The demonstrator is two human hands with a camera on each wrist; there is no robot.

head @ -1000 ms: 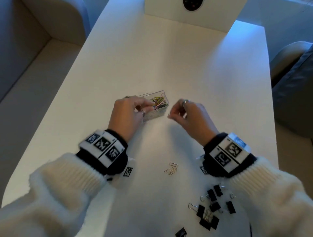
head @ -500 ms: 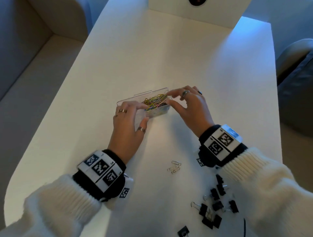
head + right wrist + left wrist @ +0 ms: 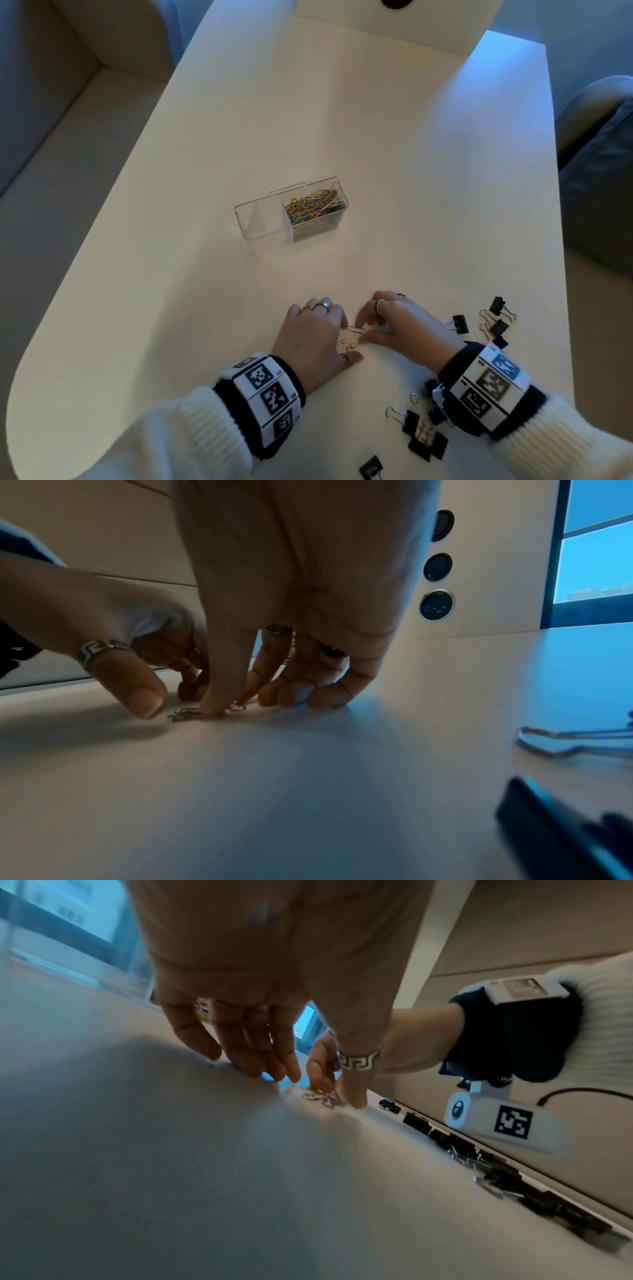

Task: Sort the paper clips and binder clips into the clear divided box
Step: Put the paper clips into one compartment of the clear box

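The clear divided box point(image 3: 274, 219) lies on the white table point(image 3: 411, 171) with its long axis running left to right, slightly raised at the right end. Its right compartment is heaped with coloured paper clips point(image 3: 315, 207); the left compartment shows nothing inside.

Well nearer the person than the box, a few loose silver paper clips point(image 3: 351, 337) lie flat on the table between the two hands. The left hand point(image 3: 313, 337) is palm down to their left, fingers fairly straight with tips on the table and the ringed thumb point(image 3: 354, 1085) just beside the clips. The right hand point(image 3: 404, 325) arches over them from the right, fingers bent down, thumb tip point(image 3: 214, 704) pressing onto the clips and the other fingertips on the table; no clip is lifted.

Black binder clips point(image 3: 423, 435) are scattered right of and nearer than the silver clips, around the right wrist, far from the box.
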